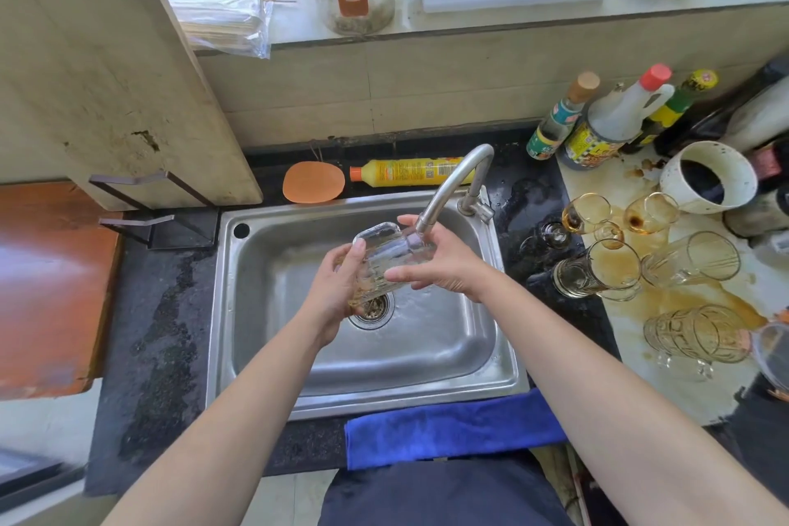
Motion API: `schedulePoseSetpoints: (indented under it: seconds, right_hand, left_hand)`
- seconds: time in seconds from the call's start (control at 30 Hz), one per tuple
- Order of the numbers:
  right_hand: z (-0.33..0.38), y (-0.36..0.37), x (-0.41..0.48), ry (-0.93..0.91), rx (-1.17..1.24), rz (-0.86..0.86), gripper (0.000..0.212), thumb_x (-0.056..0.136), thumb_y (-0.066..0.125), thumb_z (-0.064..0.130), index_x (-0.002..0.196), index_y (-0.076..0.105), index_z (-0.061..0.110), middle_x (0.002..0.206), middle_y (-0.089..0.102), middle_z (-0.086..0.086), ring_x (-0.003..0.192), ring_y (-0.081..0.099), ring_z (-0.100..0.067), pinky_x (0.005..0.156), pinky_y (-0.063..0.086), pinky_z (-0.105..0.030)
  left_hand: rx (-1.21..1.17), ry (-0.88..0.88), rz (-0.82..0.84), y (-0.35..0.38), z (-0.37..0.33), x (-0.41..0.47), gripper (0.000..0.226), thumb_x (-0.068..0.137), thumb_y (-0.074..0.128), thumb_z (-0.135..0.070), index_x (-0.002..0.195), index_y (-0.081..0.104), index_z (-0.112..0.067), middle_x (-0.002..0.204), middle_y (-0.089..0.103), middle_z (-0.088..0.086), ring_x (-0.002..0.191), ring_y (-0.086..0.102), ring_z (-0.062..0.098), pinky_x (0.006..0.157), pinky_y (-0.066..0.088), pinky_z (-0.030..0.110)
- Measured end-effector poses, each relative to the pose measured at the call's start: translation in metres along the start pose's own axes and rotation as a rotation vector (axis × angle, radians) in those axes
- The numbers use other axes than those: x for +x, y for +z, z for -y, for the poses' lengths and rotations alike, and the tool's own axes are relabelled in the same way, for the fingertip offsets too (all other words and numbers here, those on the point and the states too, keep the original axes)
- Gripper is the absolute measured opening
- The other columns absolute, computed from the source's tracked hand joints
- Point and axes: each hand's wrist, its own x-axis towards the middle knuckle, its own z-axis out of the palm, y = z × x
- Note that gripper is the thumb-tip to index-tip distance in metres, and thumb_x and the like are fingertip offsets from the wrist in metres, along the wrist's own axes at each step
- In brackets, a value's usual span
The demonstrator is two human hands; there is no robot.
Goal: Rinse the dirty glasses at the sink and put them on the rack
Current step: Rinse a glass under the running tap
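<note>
A clear glass [384,256] lies tilted over the steel sink [448,354], under the tap's spout [452,184], with water running over it. My left hand [337,290] grips its lower end from the left. My right hand [444,261] holds the upper end from the right, fingers wrapped around it. Several dirty glasses lie on the stained counter to the right: two small stemmed ones [587,211] [651,211], a tall one [597,273], another tumbler [691,261] and a ribbed mug [700,333]. A dark metal rack [145,201] stands left of the sink.
A cutting board [106,68] leans on the rack. Behind the sink lie an orange sponge [314,181] and a yellow detergent bottle [410,171]. Sauce bottles [606,124] and a white cup [708,179] crowd the back right. A blue cloth [452,427] hangs over the front edge.
</note>
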Motion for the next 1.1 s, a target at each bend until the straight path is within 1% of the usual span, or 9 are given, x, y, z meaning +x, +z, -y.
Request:
schedulePoseSetpoints:
  seconds: [0.17, 0.23, 0.43, 0.53, 0.6, 0.73, 0.83, 0.97, 1.1]
  right_hand:
    - [-0.004, 0.001, 0.006, -0.016, -0.065, 0.047, 0.102, 0.067, 0.096, 0.025, 0.151, 0.039, 0.033, 0.137, 0.055, 0.001, 0.120, 0.063, -0.014, 0.105, 0.052, -0.036]
    - [-0.004, 0.004, 0.007, -0.019, -0.086, 0.040, 0.092, 0.068, 0.096, 0.028, 0.145, 0.045, 0.034, 0.130, 0.058, 0.001, 0.116, 0.065, -0.019, 0.099, 0.056, -0.033]
    - [0.000, 0.012, 0.011, 0.063, -0.115, -0.032, 0.076, 0.071, 0.091, 0.047, 0.129, 0.046, 0.029, 0.125, 0.053, -0.001, 0.109, 0.059, -0.012, 0.066, 0.060, -0.023]
    - [-0.008, 0.011, 0.014, 0.036, -0.179, -0.050, 0.084, 0.064, 0.095, 0.046, 0.131, 0.048, 0.031, 0.134, 0.045, 0.000, 0.118, 0.057, -0.016, 0.078, 0.061, -0.030]
    - [-0.011, 0.009, 0.014, 0.030, -0.209, -0.049, 0.089, 0.060, 0.096, 0.048, 0.133, 0.048, 0.031, 0.139, 0.044, 0.003, 0.120, 0.057, -0.017, 0.092, 0.057, -0.038]
    - [-0.006, 0.007, 0.012, 0.035, -0.114, -0.061, 0.092, 0.064, 0.093, 0.052, 0.138, 0.043, 0.031, 0.123, 0.066, -0.001, 0.084, 0.070, -0.013, 0.062, 0.056, -0.025]
    - [-0.003, 0.005, 0.009, 0.042, -0.092, -0.052, 0.094, 0.071, 0.089, 0.048, 0.146, 0.036, 0.032, 0.116, 0.068, -0.005, 0.084, 0.067, -0.011, 0.067, 0.057, -0.023]
    - [-0.008, 0.002, 0.003, 0.026, -0.157, 0.020, 0.092, 0.072, 0.091, 0.036, 0.147, 0.037, 0.026, 0.137, 0.052, 0.010, 0.109, 0.062, -0.010, 0.083, 0.050, -0.018]
    - [-0.007, 0.002, 0.004, 0.049, -0.212, -0.025, 0.078, 0.069, 0.091, 0.050, 0.130, 0.048, 0.027, 0.106, 0.060, 0.008, 0.089, 0.062, -0.010, 0.075, 0.050, -0.023]
  left_hand:
    - [-0.068, -0.116, 0.049, -0.007, 0.001, 0.004, 0.063, 0.092, 0.048, -0.070, 0.133, 0.055, -0.022, 0.118, 0.073, 0.005, 0.078, 0.071, 0.016, 0.058, 0.050, 0.029]
    - [-0.103, -0.131, 0.052, -0.010, 0.001, 0.004, 0.061, 0.096, 0.044, -0.067, 0.133, 0.056, -0.020, 0.113, 0.074, 0.005, 0.073, 0.068, 0.014, 0.054, 0.048, 0.027]
    - [-0.311, -0.081, 0.104, -0.014, 0.005, 0.005, 0.060, 0.098, 0.055, -0.051, 0.143, 0.047, -0.013, 0.123, 0.070, 0.011, 0.093, 0.067, 0.022, 0.075, 0.050, 0.036]
    - [-0.248, -0.094, 0.090, -0.011, -0.002, 0.003, 0.060, 0.099, 0.051, -0.056, 0.139, 0.052, -0.011, 0.116, 0.072, 0.010, 0.077, 0.066, 0.016, 0.058, 0.044, 0.027]
    - [-0.210, -0.113, 0.115, -0.010, -0.006, 0.002, 0.059, 0.098, 0.049, -0.060, 0.131, 0.062, -0.013, 0.119, 0.072, 0.012, 0.078, 0.064, 0.017, 0.060, 0.041, 0.028]
    - [-0.244, -0.150, 0.190, -0.007, -0.009, -0.006, 0.047, 0.097, 0.049, -0.059, 0.093, 0.079, -0.023, 0.091, 0.072, 0.003, 0.074, 0.053, 0.016, 0.064, 0.033, 0.031]
    - [-0.311, -0.144, 0.171, -0.004, -0.007, -0.006, 0.040, 0.097, 0.051, -0.053, 0.093, 0.076, -0.023, 0.087, 0.071, 0.002, 0.073, 0.052, 0.016, 0.063, 0.036, 0.031]
    - [-0.281, -0.188, 0.195, -0.005, -0.010, -0.004, 0.057, 0.096, 0.044, -0.067, 0.105, 0.071, -0.018, 0.088, 0.072, 0.003, 0.058, 0.047, 0.013, 0.050, 0.031, 0.023]
    - [-0.298, -0.209, 0.162, -0.006, -0.012, -0.005, 0.046, 0.099, 0.045, -0.056, 0.095, 0.073, -0.020, 0.090, 0.074, 0.003, 0.065, 0.059, 0.016, 0.062, 0.040, 0.030]
